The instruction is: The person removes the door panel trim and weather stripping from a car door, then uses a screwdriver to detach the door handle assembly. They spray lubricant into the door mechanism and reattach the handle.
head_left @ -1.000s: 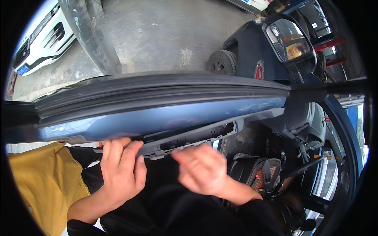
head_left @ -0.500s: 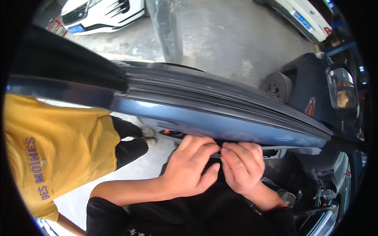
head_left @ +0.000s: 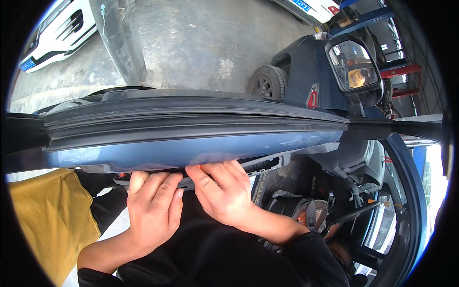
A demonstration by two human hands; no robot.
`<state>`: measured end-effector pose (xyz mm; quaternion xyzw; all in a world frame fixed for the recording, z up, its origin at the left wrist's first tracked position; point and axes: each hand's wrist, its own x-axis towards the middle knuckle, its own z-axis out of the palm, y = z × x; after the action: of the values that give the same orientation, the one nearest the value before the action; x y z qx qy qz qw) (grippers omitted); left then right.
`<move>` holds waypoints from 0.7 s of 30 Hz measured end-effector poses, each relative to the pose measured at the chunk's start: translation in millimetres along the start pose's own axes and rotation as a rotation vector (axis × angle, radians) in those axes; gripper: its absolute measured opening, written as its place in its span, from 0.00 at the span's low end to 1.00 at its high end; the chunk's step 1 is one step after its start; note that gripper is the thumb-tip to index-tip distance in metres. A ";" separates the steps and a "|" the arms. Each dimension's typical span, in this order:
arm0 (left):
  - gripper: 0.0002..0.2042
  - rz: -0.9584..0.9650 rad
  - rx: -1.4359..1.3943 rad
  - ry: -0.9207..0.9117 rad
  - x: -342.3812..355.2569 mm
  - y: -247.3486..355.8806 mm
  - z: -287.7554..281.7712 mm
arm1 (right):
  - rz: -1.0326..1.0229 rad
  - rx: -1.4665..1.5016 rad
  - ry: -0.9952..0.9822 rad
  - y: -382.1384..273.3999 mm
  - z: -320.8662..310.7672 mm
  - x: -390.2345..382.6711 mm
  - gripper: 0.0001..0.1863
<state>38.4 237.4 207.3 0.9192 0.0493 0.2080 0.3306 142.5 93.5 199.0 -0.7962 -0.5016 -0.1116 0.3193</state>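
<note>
My left hand (head_left: 153, 208) curls its fingers over the grey plastic trim panel (head_left: 272, 161) just under the door's glossy blue upper section (head_left: 191, 147). Close beside it, to the right, my right hand (head_left: 220, 193) has its fingers bent and pressed at the dark gap between blue metal and trim. The fingertips of both hands are partly hidden there. The trim's open back shows to the right, and a small red piece shows by my left fingers. Above the blue section runs the black rubber window seal (head_left: 196, 123).
A person in a yellow T-shirt (head_left: 43, 210) stands at lower left. A side mirror (head_left: 354, 64) and wheel (head_left: 267, 83) are upper right. Beyond are a white car (head_left: 62, 38), a metal post (head_left: 122, 48) and red lift arms (head_left: 401, 71). The car's cluttered interior (head_left: 311, 196) lies lower right.
The camera swung and turned back. Compared with a second ago, my right hand has moved up and left onto the trim's gap; half a second ago both hands were likewise there.
</note>
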 end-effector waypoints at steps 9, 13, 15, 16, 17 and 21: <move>0.14 0.021 -0.083 0.051 -5.4 -7.3 2.8 | 0.094 0.068 -0.280 -5.1 -18.5 15.7 0.16; 0.16 0.041 -0.118 0.049 -8.6 -14.3 4.6 | 0.121 0.012 -0.348 -6.5 -18.7 16.9 0.17; 0.17 0.050 -0.133 0.049 -8.4 -15.8 4.4 | 0.105 0.018 -0.342 -4.6 -18.7 18.5 0.18; 0.18 0.041 -0.136 0.028 -7.4 -13.8 1.6 | 0.116 0.056 -0.378 -3.2 -22.1 17.9 0.18; 0.18 0.053 -0.146 0.035 -7.0 -14.8 2.6 | 0.112 0.060 -0.378 -2.3 -24.0 18.3 0.18; 0.18 0.073 -0.171 0.013 -5.9 -16.4 0.1 | 0.152 0.057 -0.412 -7.4 -26.3 17.2 0.20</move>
<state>33.9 248.7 194.8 0.8874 -0.0001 0.2294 0.3998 147.9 91.8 230.8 -0.8284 -0.4978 0.0917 0.2399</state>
